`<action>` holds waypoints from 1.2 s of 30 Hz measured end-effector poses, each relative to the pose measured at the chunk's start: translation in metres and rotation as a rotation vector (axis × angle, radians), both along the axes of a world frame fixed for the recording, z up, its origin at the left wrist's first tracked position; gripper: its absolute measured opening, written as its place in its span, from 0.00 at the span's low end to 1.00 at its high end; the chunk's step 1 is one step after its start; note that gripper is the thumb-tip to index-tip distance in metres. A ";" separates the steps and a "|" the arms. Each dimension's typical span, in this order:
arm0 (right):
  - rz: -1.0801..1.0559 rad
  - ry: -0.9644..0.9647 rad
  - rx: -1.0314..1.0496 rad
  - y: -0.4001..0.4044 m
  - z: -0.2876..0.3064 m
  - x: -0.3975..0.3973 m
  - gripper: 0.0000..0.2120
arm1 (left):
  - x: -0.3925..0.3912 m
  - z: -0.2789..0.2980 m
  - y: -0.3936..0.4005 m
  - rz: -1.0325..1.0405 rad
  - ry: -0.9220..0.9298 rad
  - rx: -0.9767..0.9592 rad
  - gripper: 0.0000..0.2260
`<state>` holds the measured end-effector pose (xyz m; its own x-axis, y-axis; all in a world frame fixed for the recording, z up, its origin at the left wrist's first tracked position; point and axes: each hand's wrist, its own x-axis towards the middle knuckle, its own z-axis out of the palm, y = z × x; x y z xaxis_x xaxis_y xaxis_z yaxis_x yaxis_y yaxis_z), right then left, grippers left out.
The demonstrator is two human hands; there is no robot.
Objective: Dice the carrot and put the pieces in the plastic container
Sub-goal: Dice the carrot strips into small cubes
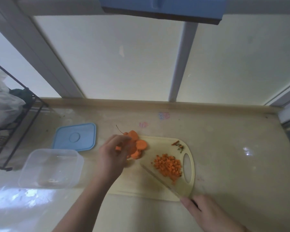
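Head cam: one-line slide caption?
Left hand gathers carrot slices on cutting board; right hand holds knife beside diced pile; plastic container still empty.

A blue lid (74, 137) is lying flat on the beige countertop (224, 148), toward the left. Further left, a black wire rack (18, 124) is standing at the counter's edge, with crumpled white plastic bags (2, 101) and something dark green (23, 95) sitting in it. Frosted window panes (115, 56) with pale frames are running along the back of the counter. A couple of small pink and blue stickers (164, 116) are sitting on the countertop near the back ledge, too blurry to read. Something blue (162, 7) is hanging in at the top edge.
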<state>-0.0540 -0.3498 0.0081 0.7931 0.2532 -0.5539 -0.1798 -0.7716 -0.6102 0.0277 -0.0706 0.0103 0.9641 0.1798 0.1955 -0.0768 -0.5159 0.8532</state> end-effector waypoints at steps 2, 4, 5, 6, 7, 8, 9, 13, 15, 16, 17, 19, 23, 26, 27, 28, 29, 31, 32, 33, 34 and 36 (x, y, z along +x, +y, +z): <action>-0.097 0.163 0.099 0.002 0.002 0.003 0.24 | -0.018 -0.007 0.004 0.027 0.034 -0.052 0.16; -0.226 0.317 0.141 0.001 -0.004 0.005 0.24 | -0.033 -0.023 0.002 0.011 0.099 -0.016 0.18; -0.264 0.366 0.147 0.000 -0.005 0.007 0.24 | -0.040 -0.033 -0.002 -0.001 0.143 -0.011 0.19; -0.283 0.382 0.146 -0.003 -0.009 0.009 0.26 | -0.047 -0.042 -0.005 -0.011 0.185 -0.009 0.21; -0.275 0.391 0.132 -0.007 -0.013 0.011 0.29 | -0.053 -0.048 -0.010 -0.026 0.221 -0.010 0.22; -0.269 0.397 0.129 -0.011 -0.017 0.015 0.31 | -0.059 -0.053 -0.015 -0.046 0.257 -0.008 0.22; -0.256 0.410 0.131 -0.015 -0.018 0.019 0.33 | -0.065 -0.058 -0.019 -0.069 0.280 -0.003 0.20; -0.271 0.391 0.131 -0.022 -0.016 0.040 0.31 | -0.078 -0.070 -0.029 -0.101 0.317 0.016 0.08; -0.270 0.377 0.140 -0.025 -0.014 0.050 0.30 | -0.081 -0.075 -0.032 -0.106 0.329 0.030 0.11; -0.271 0.366 0.145 -0.026 -0.015 0.053 0.30 | -0.082 -0.077 -0.033 -0.114 0.335 0.040 0.13; -0.268 0.361 0.155 -0.026 -0.015 0.056 0.30 | -0.084 -0.077 -0.036 -0.130 0.339 0.057 0.16; -0.260 0.377 0.167 -0.026 -0.014 0.060 0.30 | -0.087 -0.080 -0.042 -0.155 0.333 0.110 0.20; -0.255 0.384 0.183 -0.020 -0.015 0.052 0.27 | -0.091 -0.087 -0.054 -0.126 0.213 0.275 0.21; -0.232 0.274 0.143 -0.019 -0.020 0.036 0.31 | -0.094 -0.094 -0.063 -0.069 0.071 0.473 0.21; -0.193 0.213 0.124 -0.020 -0.023 0.031 0.33 | -0.096 -0.098 -0.066 -0.044 0.059 0.489 0.20; -0.138 0.148 0.102 -0.022 -0.025 0.027 0.33 | -0.098 -0.100 -0.068 -0.021 0.063 0.483 0.20; -0.082 0.082 0.071 -0.023 -0.026 0.024 0.30 | -0.100 -0.103 -0.071 -0.008 0.077 0.468 0.20; -0.020 -0.006 0.013 -0.025 -0.029 0.023 0.26 | -0.103 -0.104 -0.077 -0.006 0.092 0.436 0.20; -0.002 -0.034 0.007 -0.026 -0.030 0.023 0.26 | -0.103 -0.103 -0.081 -0.006 0.088 0.434 0.19; 0.013 -0.049 0.013 -0.027 -0.031 0.024 0.26 | -0.103 -0.102 -0.085 -0.002 0.073 0.443 0.19; 0.027 -0.059 0.022 -0.028 -0.033 0.024 0.27 | -0.102 -0.101 -0.088 0.010 0.045 0.463 0.18; 0.061 -0.083 0.032 -0.028 -0.036 0.023 0.26 | -0.101 -0.101 -0.091 0.045 -0.024 0.494 0.15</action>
